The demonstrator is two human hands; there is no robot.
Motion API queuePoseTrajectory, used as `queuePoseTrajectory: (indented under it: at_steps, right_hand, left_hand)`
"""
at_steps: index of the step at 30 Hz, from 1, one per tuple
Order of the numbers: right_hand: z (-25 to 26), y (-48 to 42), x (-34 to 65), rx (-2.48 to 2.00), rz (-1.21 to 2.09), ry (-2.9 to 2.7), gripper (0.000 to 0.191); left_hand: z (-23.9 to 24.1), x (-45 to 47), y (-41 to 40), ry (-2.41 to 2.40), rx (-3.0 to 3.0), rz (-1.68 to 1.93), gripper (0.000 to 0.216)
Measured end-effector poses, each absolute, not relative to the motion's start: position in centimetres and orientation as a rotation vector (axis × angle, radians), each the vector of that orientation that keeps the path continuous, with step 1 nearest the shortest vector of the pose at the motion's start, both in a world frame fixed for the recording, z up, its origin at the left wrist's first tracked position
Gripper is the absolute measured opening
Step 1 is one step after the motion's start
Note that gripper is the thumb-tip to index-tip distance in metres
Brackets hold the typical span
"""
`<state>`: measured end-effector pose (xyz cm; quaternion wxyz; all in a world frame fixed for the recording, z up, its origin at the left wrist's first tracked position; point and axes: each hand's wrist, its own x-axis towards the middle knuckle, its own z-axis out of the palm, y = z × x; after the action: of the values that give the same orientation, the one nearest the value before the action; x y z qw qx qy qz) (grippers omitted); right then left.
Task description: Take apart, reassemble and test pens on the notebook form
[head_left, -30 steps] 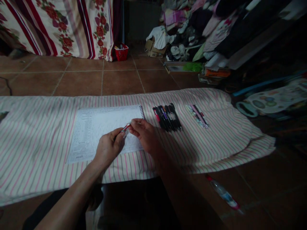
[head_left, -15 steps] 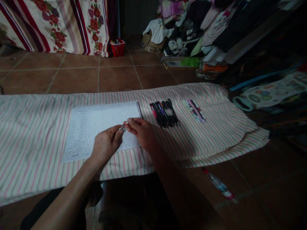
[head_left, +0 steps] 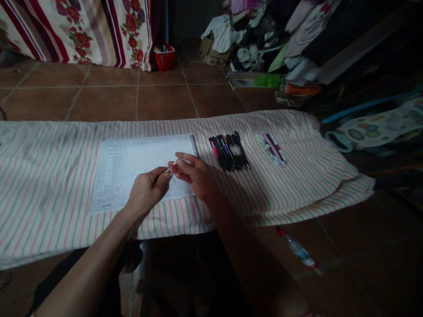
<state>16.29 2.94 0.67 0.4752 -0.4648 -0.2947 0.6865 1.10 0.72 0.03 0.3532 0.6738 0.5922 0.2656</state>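
Note:
Both my hands are together over a spiral-bound notebook [head_left: 142, 171], whose open page is covered in dense handwriting and which lies on a striped cloth [head_left: 284, 193]. My left hand [head_left: 147, 190] and my right hand [head_left: 194, 174] pinch a small pen [head_left: 171, 167] with a red part between them, and the fingers hide most of it. Just beyond my right hand lies a row of several dark pens [head_left: 228, 152]. Farther right sits a smaller group of pale and pink pens [head_left: 271, 149].
Brown floor tiles [head_left: 158, 101] surround the cloth, and a plastic bottle [head_left: 297, 251] lies on them at front right. Behind are a floral bedsheet [head_left: 82, 31], a red basket [head_left: 164, 57], a cardboard box [head_left: 209, 46] and heaped clothes [head_left: 251, 39].
The whole scene sits slightly higher in the view. My hands have stayed together, with the fingers shifting on the pen, and less of the pen shows now.

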Motion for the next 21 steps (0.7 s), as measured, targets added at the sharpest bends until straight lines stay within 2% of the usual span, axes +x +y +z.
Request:
queuePoseTrajectory:
  at_steps: [11, 17, 21]
  right_hand:
    - [0.00, 3.24, 16.35, -1.202, 1.612, -0.734, 0.013]
    - [0.25, 3.11, 16.44, -1.126, 1.677, -0.692, 0.021]
    - [-0.02, 3.28, 16.69, -1.238, 1.586, -0.769, 0.024]
  left_hand:
    - [-0.02, 1.38, 0.79, 1.568, 1.827, 0.632, 0.039]
    - [0.06, 1.45, 0.91, 1.615, 1.875, 0.603, 0.038]
    - [0.14, 1.55, 0.84, 1.643, 1.951, 0.580, 0.039]
